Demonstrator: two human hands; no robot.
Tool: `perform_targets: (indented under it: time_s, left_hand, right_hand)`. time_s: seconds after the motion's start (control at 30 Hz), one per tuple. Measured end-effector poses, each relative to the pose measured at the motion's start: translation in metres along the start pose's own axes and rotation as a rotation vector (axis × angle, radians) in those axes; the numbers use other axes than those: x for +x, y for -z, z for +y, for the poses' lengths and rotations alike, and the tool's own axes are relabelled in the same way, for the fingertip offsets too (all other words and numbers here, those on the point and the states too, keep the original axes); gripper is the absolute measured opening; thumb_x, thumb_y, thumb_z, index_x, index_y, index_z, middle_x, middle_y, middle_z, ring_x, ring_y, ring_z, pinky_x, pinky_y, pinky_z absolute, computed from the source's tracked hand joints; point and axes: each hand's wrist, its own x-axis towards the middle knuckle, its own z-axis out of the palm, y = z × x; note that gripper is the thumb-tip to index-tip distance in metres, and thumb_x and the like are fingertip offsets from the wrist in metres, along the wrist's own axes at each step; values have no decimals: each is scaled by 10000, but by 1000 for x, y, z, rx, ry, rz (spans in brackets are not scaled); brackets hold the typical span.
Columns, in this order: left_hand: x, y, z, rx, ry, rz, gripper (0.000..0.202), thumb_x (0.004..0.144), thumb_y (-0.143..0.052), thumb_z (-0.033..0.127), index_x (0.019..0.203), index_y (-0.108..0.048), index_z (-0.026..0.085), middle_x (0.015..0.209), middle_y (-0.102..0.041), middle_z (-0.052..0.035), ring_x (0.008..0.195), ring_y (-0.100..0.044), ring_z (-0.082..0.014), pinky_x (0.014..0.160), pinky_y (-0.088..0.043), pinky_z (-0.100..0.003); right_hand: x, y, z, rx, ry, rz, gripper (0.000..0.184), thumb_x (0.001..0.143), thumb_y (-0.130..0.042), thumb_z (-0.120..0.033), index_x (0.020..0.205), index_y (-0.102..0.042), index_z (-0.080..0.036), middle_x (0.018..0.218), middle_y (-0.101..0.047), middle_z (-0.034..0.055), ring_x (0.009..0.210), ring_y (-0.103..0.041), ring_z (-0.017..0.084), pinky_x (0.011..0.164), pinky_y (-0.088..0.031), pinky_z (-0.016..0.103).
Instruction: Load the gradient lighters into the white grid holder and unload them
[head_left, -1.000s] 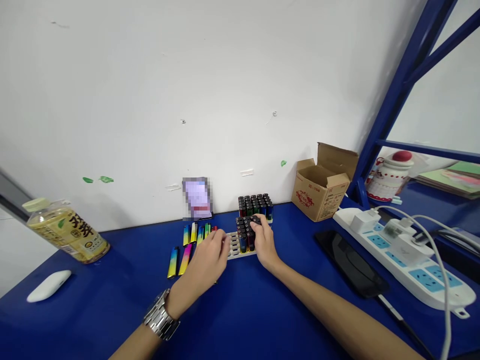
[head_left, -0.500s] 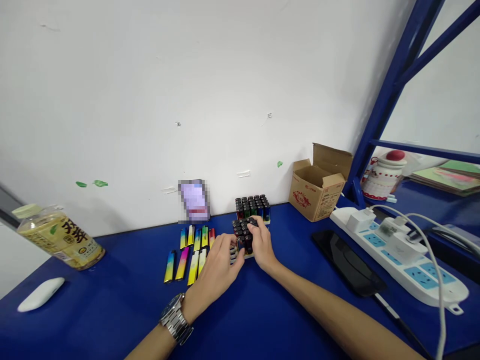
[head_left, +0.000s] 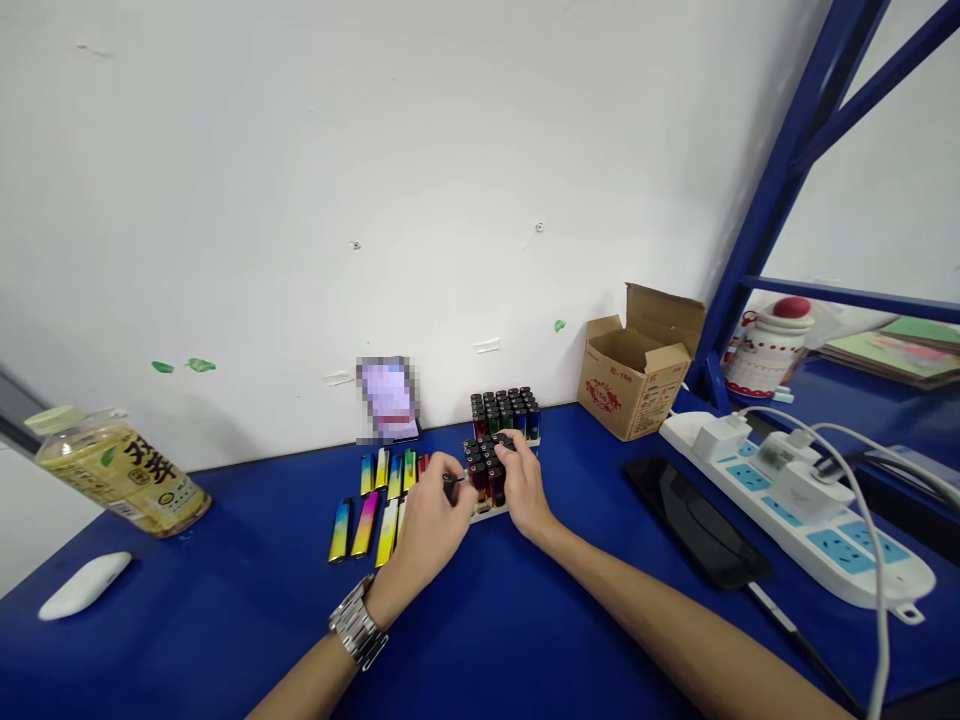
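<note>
Pinched in my left hand (head_left: 435, 515) is a small lighter (head_left: 451, 482) with a black top; its body is mostly hidden by the fingers. My right hand (head_left: 525, 490) is curled against the right side of a light-coloured tray of lighters (head_left: 491, 512), fingers over the black tops. These lighters stand upright, several with dark red bodies, and a gap shows at the tray's near left corner. Behind it stands a second group of upright lighters (head_left: 506, 412). Left of my hands, several colourful lighters (head_left: 365, 525) lie in two rows, some covered by my left hand.
A phone (head_left: 388, 400) leans on the wall. An open cardboard box (head_left: 630, 380) stands at the back right. A black phone (head_left: 694, 522) and a white power strip (head_left: 795, 515) lie to the right. On the left are a drink bottle (head_left: 124, 475) and a white case (head_left: 86, 585).
My left hand has lifted a lighter from the near left corner of the tray and moved slightly left with it. My right hand stays at the tray.
</note>
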Motion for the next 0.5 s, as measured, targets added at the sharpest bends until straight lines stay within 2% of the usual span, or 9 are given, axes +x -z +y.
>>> perform_targets:
  time_s: [0.1,0.17,0.27,0.33,0.43,0.5]
  left_hand:
    - [4,1,5,125,-130,-72,105,793,-509,301,747,-481,211,704,-570,11,655,-555,-160,588,-393,-268]
    - [4,3,6,107,-177,-58,129,826,-479,328,784,-508,209,743,-595,-1,664,-564,-160,599,-403,-270]
    - [3,7,9,39,-110,13,176,858,-432,364,863,-507,205,690,-587,18,546,-525,-136,535,-381,-250]
    - [4,9,9,44,-39,52,132,838,-441,333,827,-481,208,618,-543,41,498,-488,-124,508,-355,-237]
    - [8,7,9,146,8,12,68,766,-504,274,770,-471,215,573,-517,53,503,-490,-131,522,-337,-233]
    - [10,3,7,192,12,-53,119,757,-528,287,848,-517,211,601,-568,37,529,-528,-149,535,-337,-239]
  right_hand:
    - [0,0,1,-3,-9,-3,225,829,-373,-347,898,-538,-211,787,-592,16,761,-546,199,708,-396,286]
    - [0,0,0,-7,-11,0,225,829,-375,-351,900,-537,-213,800,-595,18,779,-545,203,725,-394,288]
    - [0,0,0,2,-8,-12,221,831,-371,-349,889,-534,-211,763,-586,11,737,-538,196,694,-393,283]
    - [0,0,-1,4,-1,-12,218,832,-370,-345,881,-532,-209,754,-583,8,724,-533,192,683,-388,280]
    - [0,0,0,-2,4,-3,211,833,-377,-342,884,-531,-208,757,-584,6,731,-531,190,688,-382,277]
    - [0,0,1,-6,-2,-4,209,833,-379,-342,885,-530,-208,756,-583,5,729,-531,188,684,-380,274]
